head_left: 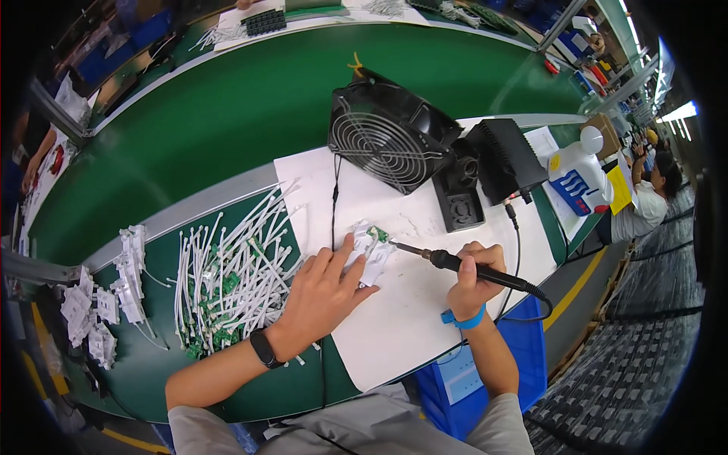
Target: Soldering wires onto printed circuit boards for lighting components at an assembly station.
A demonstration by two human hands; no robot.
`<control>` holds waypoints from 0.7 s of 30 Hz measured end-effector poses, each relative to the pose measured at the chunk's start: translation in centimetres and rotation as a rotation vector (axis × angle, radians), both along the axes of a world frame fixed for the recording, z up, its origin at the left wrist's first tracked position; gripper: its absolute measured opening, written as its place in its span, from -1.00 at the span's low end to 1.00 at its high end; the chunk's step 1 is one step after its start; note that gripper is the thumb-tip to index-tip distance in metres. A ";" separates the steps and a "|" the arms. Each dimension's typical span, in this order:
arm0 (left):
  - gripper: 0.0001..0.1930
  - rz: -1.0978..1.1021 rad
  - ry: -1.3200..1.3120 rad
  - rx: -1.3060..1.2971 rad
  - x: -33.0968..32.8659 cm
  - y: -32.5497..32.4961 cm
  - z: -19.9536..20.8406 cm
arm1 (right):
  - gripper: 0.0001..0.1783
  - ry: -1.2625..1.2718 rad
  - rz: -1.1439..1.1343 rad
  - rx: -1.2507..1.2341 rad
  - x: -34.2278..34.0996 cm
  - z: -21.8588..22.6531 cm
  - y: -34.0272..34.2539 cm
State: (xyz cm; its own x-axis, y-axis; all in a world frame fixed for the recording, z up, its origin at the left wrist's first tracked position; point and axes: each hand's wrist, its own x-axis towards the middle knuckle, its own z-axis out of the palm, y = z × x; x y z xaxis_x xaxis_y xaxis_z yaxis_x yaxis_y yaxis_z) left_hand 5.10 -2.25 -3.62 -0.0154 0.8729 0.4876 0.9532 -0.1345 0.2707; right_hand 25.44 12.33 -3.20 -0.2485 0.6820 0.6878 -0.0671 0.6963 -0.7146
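My left hand [322, 292] steadies a white plastic housing [369, 267] on a white sheet, thumb at its near edge and fingers along its left side and top. At the housing's far end is a small green circuit board [378, 234]. My right hand [478, 279] grips a black-handled soldering iron [449, 262], its metal tip pointing left, at or very near the board; contact is too small to tell. A cord runs from the handle's right end. Left of my left hand lies a heap of white cable leads [235, 265] with small green boards among them.
Beyond the housing stand a black fan [390, 133], a soldering iron stand [459, 205] and a black power unit [506, 159]. A white bottle [580, 178] is at the right. More white housings [129, 273] lie far left. A blue bin [523, 349] sits below the table edge.
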 end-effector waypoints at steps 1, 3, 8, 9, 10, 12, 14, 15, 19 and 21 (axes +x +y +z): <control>-0.51 0.007 0.005 -0.003 -0.1 0.0 0.0 | -0.77 0.039 -0.017 -0.009 0.3 0.2 0.0; -0.52 0.006 0.013 0.002 -0.2 -0.2 0.1 | -0.77 0.113 -0.059 -0.024 1.0 0.7 0.2; -0.52 -0.004 0.012 0.013 -0.2 -0.2 0.2 | -0.85 0.138 -0.375 0.038 2.5 3.5 4.2; -0.52 -0.010 0.011 -0.012 -0.2 -0.3 0.2 | -0.82 0.069 -0.407 0.150 2.2 4.2 5.2; -0.51 -0.015 0.011 -0.037 -0.3 -0.5 0.1 | -0.82 0.041 -0.447 0.171 1.9 4.4 6.0; -0.51 -0.018 0.008 -0.035 -0.2 -0.4 0.0 | -0.85 0.028 -0.416 0.108 0.9 5.2 6.8; -0.51 -0.020 0.005 -0.034 -0.2 -0.4 0.1 | -0.85 -0.138 -0.401 0.073 0.3 5.1 8.2; -0.51 -0.022 0.008 -0.033 -0.2 -0.4 0.1 | -0.85 -0.211 -0.357 -0.026 -0.3 5.2 8.6; -0.51 -0.032 0.014 -0.028 -0.1 -0.3 0.2 | -0.82 -0.301 -0.303 -0.069 -1.4 2.3 10.5; -0.51 -0.030 0.017 -0.024 -0.3 -0.5 0.2 | -0.83 -0.298 -0.279 -0.089 -1.5 2.5 10.3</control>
State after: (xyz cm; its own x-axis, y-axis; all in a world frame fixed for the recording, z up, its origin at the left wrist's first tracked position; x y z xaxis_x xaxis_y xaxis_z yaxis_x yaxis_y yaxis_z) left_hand 4.84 -2.74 -3.41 0.0192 0.8845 0.4662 0.9533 -0.1567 0.2581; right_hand 23.90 22.59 -0.66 -0.2253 0.8048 0.5492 0.3343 0.5933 -0.7323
